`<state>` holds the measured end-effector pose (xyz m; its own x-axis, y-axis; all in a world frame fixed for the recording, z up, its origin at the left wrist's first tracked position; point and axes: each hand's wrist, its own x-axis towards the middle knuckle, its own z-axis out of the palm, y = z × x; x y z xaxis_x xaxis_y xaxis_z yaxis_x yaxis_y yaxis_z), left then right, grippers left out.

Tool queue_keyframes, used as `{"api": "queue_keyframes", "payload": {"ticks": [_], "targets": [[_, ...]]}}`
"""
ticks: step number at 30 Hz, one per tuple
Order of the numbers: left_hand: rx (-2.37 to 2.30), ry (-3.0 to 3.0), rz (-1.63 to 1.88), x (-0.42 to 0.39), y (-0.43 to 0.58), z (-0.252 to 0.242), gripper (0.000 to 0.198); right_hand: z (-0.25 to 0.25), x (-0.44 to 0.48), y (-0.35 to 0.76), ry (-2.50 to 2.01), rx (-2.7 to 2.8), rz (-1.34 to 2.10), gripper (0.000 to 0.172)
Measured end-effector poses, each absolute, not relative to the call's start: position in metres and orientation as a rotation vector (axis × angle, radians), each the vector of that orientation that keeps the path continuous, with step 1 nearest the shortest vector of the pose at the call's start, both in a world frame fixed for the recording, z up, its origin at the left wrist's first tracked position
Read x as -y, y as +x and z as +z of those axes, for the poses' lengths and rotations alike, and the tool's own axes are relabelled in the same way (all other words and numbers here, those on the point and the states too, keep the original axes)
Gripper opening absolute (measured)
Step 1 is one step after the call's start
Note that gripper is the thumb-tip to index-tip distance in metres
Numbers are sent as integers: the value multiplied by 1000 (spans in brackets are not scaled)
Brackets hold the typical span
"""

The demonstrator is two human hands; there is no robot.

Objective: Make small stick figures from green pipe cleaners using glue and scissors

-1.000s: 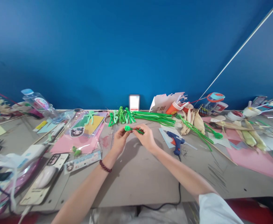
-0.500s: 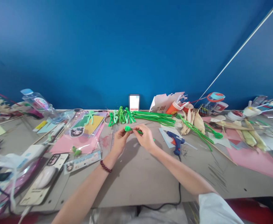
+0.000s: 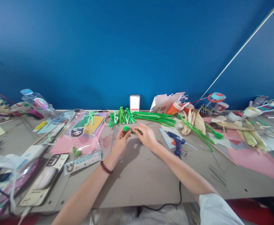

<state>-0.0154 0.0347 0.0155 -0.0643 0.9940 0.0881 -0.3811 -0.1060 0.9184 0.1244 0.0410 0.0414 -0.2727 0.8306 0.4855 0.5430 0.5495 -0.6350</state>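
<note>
Both my hands meet above the middle of the grey table. My left hand, with a dark bead bracelet on its wrist, pinches the coiled end of a green pipe cleaner. My right hand is closed on the straight stem of the same pipe cleaner, just to the right of the coil. Behind the hands lie a cluster of twisted green pipe-cleaner figures and a bundle of straight green pipe cleaners.
A blue glue gun lies right of my hands, its black cord running to the table's front edge. Corn husks, paper cups and pink paper fill the right. Packaged craft sheets, a water bottle and a phone lie left.
The coiled end and my left fingertips have shifted slightly left and up, and my right hand has slid a little along the stem. Nothing else on the table moved.
</note>
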Motion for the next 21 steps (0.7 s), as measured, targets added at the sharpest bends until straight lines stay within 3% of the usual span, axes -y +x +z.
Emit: {"api": "queue_keyframes", "payload": {"ticks": [7,21], "targets": [[-757,828,1377,-37,-17,15,21,50,-47,133,-1060,2018,436,17],[-737,795,1364,-36,-16,14,20,40,-62,135,-1067,1812,758,12]]}}
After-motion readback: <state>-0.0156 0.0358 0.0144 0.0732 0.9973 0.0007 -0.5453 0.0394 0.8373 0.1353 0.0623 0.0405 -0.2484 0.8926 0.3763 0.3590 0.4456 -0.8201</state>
